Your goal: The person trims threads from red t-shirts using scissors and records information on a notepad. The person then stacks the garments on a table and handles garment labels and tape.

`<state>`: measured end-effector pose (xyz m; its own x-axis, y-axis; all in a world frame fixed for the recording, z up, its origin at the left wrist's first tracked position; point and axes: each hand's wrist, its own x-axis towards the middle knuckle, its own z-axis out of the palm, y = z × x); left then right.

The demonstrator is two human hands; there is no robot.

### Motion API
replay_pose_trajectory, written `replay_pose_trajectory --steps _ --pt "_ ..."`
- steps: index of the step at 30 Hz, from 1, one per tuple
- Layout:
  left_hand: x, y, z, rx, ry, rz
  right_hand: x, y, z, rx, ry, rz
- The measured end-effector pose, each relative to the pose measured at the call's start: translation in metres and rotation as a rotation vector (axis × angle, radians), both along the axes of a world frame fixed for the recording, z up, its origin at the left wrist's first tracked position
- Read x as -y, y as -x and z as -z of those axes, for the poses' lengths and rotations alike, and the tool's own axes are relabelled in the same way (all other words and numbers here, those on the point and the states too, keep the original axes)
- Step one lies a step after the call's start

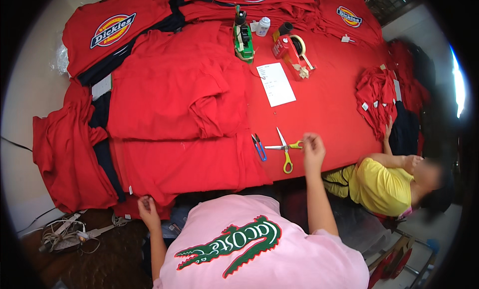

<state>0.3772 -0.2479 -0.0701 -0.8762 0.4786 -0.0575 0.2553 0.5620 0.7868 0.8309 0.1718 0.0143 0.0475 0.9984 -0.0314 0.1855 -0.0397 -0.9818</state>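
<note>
My left hand [149, 209] is at the near left edge of the table, its fingers curled against the hem of a red garment [184, 161] spread flat. Whether cloth is pinched between them is hidden. Raised over the right part of the table, my right hand [314, 150] has its fingers drawn together; what they hold, if anything, is too small to make out. Just left of it lie yellow-handled scissors [287, 148] with blades apart. Blue thread snips [259, 147] rest beside them at the garment's edge. A folded red garment [174, 89] lies on the far part of the spread one.
Farther back are a white written sheet [276, 84], a red tape dispenser [293, 57], a green tool [243, 42] and a white bottle [263, 26]. Red shirts [115, 29] line the far side. A co-worker in yellow [384, 186] handles bunched red garments [376, 99] at right. Cables [65, 234] lie lower left.
</note>
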Motion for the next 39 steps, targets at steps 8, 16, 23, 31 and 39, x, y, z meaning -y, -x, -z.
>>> replay_pose_trajectory --steps 8,16,23,31,39 --pt "-0.076 0.002 -0.047 -0.380 0.185 0.240 0.185 0.031 0.005 0.388 0.140 -0.583" --pt "-0.032 0.062 0.002 0.056 -0.205 0.141 0.148 0.077 0.022 0.183 0.050 -0.148" --pt "0.011 0.094 -0.001 0.292 -0.340 -0.150 0.134 0.115 0.005 0.560 0.279 -0.395" --pt "-0.034 0.059 -0.030 -0.193 0.080 0.242 0.162 0.117 0.044 0.003 0.323 -0.432" --pt "0.037 0.080 0.023 0.575 -0.265 -0.228 0.168 0.073 0.030 -0.419 0.513 -0.202"
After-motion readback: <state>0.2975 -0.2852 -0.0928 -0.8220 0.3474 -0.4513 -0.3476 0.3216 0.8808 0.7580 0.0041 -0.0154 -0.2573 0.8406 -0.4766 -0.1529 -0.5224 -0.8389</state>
